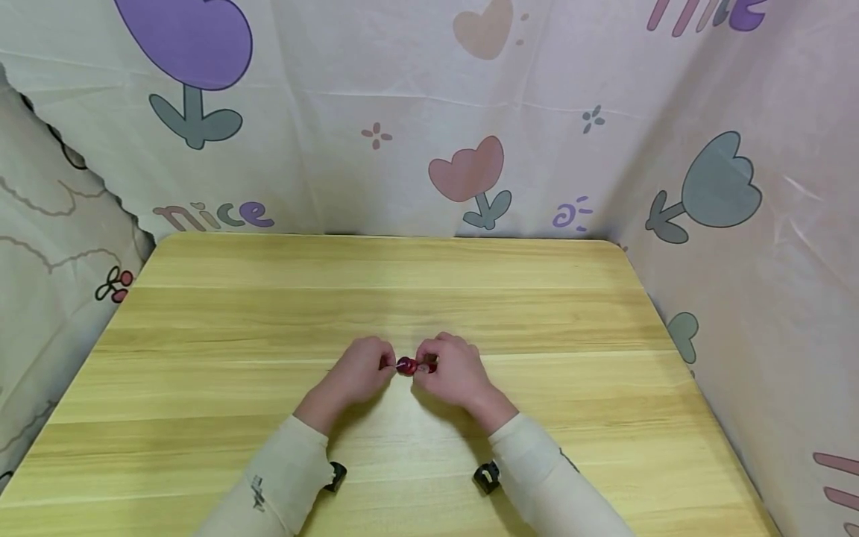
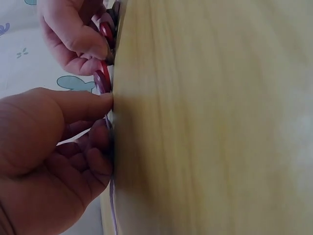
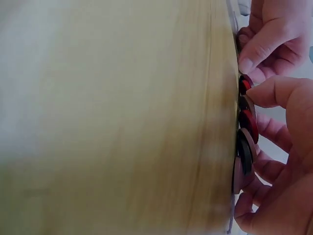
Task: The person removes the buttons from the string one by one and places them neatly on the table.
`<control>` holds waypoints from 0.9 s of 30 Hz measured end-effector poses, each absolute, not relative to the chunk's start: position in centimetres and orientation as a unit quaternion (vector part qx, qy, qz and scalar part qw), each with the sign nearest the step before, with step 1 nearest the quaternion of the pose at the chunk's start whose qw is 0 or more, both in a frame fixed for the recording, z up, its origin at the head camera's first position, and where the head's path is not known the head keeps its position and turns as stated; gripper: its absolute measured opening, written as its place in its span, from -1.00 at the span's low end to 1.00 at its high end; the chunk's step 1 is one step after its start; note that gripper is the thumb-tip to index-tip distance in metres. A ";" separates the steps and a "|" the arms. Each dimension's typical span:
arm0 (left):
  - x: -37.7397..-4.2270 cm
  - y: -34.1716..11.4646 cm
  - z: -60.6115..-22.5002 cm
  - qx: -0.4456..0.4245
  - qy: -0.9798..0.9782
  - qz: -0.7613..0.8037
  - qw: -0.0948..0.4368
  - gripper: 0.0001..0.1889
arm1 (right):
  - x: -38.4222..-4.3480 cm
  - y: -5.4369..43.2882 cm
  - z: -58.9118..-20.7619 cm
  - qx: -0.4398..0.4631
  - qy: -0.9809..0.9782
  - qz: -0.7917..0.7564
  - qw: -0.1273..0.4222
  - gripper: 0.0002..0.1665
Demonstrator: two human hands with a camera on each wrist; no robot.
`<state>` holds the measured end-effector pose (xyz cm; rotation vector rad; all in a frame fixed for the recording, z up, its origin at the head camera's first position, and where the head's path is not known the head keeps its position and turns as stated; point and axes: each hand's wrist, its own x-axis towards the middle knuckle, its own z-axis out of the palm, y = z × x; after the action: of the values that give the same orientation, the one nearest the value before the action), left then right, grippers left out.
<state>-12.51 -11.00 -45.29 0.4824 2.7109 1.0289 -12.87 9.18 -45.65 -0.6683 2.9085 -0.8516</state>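
Several flat round discs that look like buttons (image 1: 406, 366), red, dark and brownish, are lined up on a thin cord at the middle of the table. My left hand (image 1: 362, 369) pinches the pale purple cord (image 2: 113, 208) just beside the end disc, between thumb and forefinger. On the other side, my right hand (image 1: 458, 371) grips the row, its thumb and fingers on the discs. In the right wrist view a red disc (image 3: 248, 126) and a black disc (image 3: 243, 152) show under that hand. Fingers partly hide the row, and the cord's holes cannot be seen.
Both hands work low over a light wood-grain table (image 1: 268, 313). A printed cloth (image 1: 322, 164) with flowers and lettering hangs behind it and along both sides. A black device (image 1: 486, 477) sits at the right wrist, another (image 1: 335, 477) at the left.
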 end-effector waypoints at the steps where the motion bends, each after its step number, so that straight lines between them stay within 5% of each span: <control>1: -12.4 -11.0 -45.3 0.165 0.919 0.345 0.099 -0.78 | -12.9 9.1 -45.7 -0.217 0.937 -0.275 0.016 -0.92; 17: -11.7 -11.0 -45.3 0.161 0.898 0.404 0.069 -0.82 | -12.9 8.8 -46.5 -0.243 0.886 -0.395 0.018 -0.91; 27: -11.1 -11.0 -44.2 0.117 0.873 0.466 0.083 -0.87 | -12.4 8.8 -46.4 -0.185 0.795 -0.567 0.112 -0.86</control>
<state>-11.12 -11.00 -44.15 0.3498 2.6076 1.3901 -12.43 8.76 -46.44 -0.5432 2.3344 -1.6632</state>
